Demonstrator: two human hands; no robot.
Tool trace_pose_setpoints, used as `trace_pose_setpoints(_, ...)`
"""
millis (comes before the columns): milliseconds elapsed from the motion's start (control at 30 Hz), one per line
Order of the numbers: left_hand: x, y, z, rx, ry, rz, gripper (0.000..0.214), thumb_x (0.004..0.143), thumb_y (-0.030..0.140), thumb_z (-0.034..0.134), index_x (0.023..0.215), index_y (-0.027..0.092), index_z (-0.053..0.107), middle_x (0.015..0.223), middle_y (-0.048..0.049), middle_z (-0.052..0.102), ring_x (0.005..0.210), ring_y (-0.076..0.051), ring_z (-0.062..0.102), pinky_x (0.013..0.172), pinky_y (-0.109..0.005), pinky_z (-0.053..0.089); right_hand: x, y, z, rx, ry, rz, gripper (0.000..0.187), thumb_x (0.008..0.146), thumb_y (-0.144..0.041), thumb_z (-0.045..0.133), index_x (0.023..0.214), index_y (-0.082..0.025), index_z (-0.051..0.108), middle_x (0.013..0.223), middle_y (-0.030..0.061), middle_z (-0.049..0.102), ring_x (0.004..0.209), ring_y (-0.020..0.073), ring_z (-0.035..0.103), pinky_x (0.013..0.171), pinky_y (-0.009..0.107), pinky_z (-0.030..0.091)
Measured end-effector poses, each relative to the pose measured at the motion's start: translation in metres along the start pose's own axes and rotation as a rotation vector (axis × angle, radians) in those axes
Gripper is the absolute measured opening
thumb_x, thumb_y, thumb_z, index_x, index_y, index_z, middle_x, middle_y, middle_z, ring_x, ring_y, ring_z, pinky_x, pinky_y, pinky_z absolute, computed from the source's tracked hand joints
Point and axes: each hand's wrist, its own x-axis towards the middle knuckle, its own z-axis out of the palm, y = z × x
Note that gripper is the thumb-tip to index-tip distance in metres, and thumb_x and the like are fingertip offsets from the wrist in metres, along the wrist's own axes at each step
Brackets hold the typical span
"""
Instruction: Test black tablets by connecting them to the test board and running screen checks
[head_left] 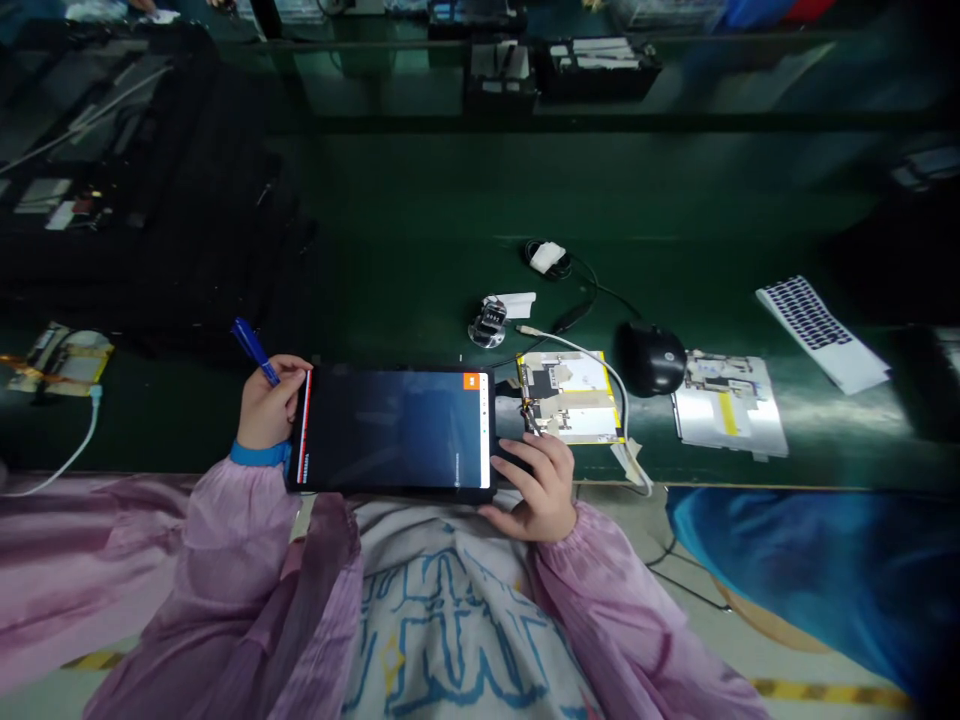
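A dark tablet [390, 430] with a lit screen and a white strip along its right side lies at the bench's front edge. My left hand [266, 408], a blue band at its wrist, is closed around the tablet's left edge. A blue pen [253, 348] also sticks up out of that hand. At the tablet's lower right corner is my right hand [536, 485], its fingers on the side edge and its thumb below. Just beyond the right hand lies an opened device board [577, 400] with yellow edging, and a white cable [592, 355] runs across it.
A black mouse [652, 358] and a silver panel [727, 405] lie to the right, near a label sheet [821, 330]. A small round metallic object [489, 322] sits behind the tablet. Black trays [150, 180] are stacked at left. People's sleeves show on both sides.
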Motion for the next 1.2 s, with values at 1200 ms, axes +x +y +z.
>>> trace_pose_setpoints(1200, -0.001, 0.001, -0.003, -0.047, -0.008, -0.051, 0.013, 0.065, 0.023, 0.07, 0.073, 0.014, 0.064, 0.035, 0.0083, 0.038, 0.028, -0.003, 0.027, 0.032, -0.017, 0.014, 0.047, 0.096, -0.017, -0.211, -0.326, 0.415, 0.056, 0.091, -0.05, 0.047, 0.133, -0.014, 0.042, 0.125, 0.0161, 0.061, 0.116, 0.0326, 0.054, 0.096, 0.048, 0.039)
